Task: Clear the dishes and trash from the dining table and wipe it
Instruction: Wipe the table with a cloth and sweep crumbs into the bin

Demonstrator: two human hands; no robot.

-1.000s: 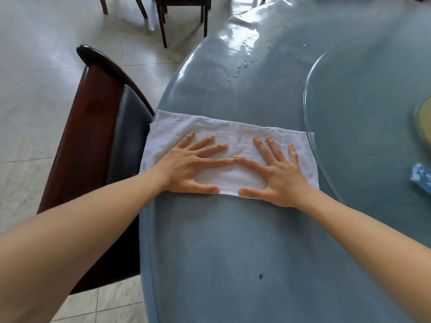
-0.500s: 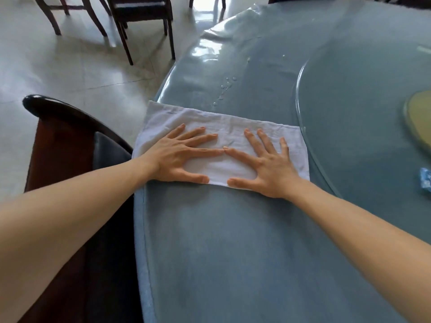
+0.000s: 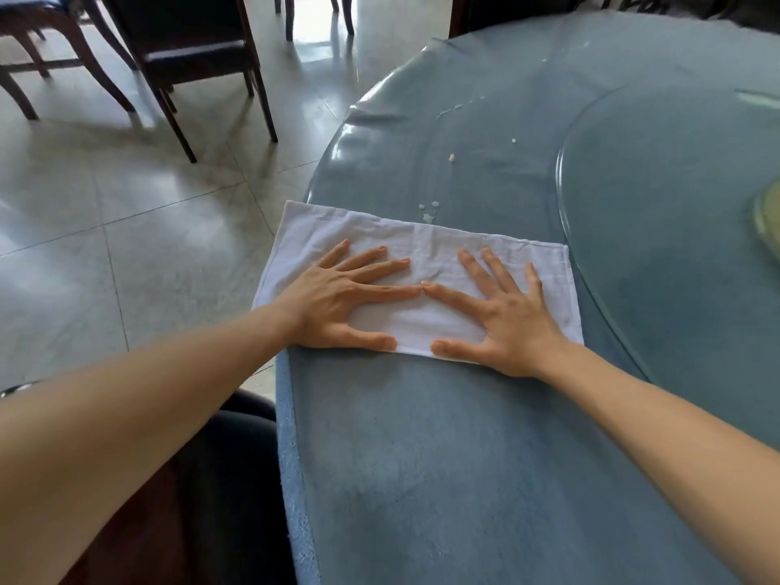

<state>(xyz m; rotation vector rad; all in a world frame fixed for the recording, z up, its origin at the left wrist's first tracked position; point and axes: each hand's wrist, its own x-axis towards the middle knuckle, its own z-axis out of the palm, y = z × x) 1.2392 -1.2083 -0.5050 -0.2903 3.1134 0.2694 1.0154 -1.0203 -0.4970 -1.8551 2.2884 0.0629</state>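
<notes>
A white cloth (image 3: 439,247) lies flat on the round table with its blue-grey cover (image 3: 443,458), its left end hanging a little past the table's edge. My left hand (image 3: 337,301) and my right hand (image 3: 502,318) press flat on the cloth, fingers spread, forefingers touching tip to tip. Just beyond the cloth's far edge lie small white crumbs and droplets (image 3: 430,211), and more crumbs (image 3: 452,157) lie farther back.
A glass turntable (image 3: 658,196) fills the table's right side, with a yellowish dish (image 3: 766,221) at the frame's right edge. Dark wooden chairs (image 3: 190,48) stand on the tiled floor at the back left. A dark chair seat (image 3: 228,479) sits below my left arm.
Both hands have slid the cloth along the table's edge toward the crumbs and droplets. The chair beside me has dropped to the frame's bottom left, and the blue object on the right has left view.
</notes>
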